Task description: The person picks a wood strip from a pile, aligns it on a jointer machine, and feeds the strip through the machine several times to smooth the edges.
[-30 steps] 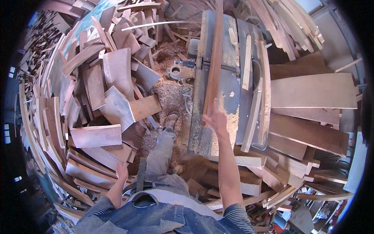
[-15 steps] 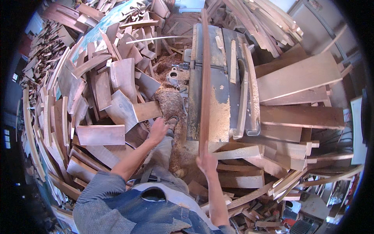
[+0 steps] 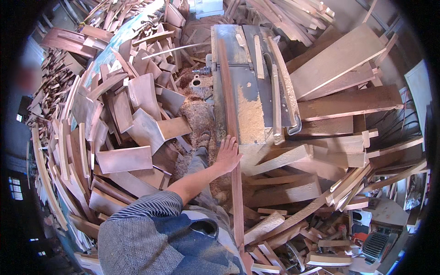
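A long, narrow reddish-brown wooden strip (image 3: 235, 201) lies lengthwise along the dark metal bed of a woodworking machine (image 3: 247, 82). Its near end sticks out past the bed toward my body. My left hand (image 3: 228, 157) rests on the strip close to the bed's near edge, fingers stretched out and flat. Low in the view, my right hand (image 3: 246, 260) is closed around the strip's near end, partly cut off by my clothing. Pale sawdust (image 3: 250, 121) covers part of the bed just right of the strip.
Loose narrow slats (image 3: 276, 98) lie on the bed's right side. Curved board offcuts (image 3: 124, 159) are heaped on the left, and wide planks (image 3: 339, 62) are stacked on the right. Shavings (image 3: 197, 110) cover the floor left of the machine. A grey motor-like unit (image 3: 376, 243) stands at lower right.
The strip has slid back toward me along the bed, with my right hand drawing back at its near end. My left hand has come across from the left onto the strip.
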{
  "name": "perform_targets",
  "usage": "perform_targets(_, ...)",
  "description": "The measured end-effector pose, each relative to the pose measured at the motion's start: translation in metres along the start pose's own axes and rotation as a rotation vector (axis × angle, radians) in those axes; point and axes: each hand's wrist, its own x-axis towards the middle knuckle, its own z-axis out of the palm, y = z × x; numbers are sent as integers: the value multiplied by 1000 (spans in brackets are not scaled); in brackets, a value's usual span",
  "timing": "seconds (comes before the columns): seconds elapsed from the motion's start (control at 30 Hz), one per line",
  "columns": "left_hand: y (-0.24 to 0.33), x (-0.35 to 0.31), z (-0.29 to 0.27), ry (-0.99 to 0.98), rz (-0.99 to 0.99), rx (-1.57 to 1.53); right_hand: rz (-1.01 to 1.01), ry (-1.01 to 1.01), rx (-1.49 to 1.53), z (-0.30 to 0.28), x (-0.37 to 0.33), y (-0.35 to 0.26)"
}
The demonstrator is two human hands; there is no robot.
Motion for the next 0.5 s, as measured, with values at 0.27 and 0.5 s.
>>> perform_targets(0.27,-50,83,-1,71,2,28,-150,82,-189,-54,36,-44)
perform_targets(0.5,-123,138,-62,102,-155,-98,-292,282,-117,-193,149,-164)
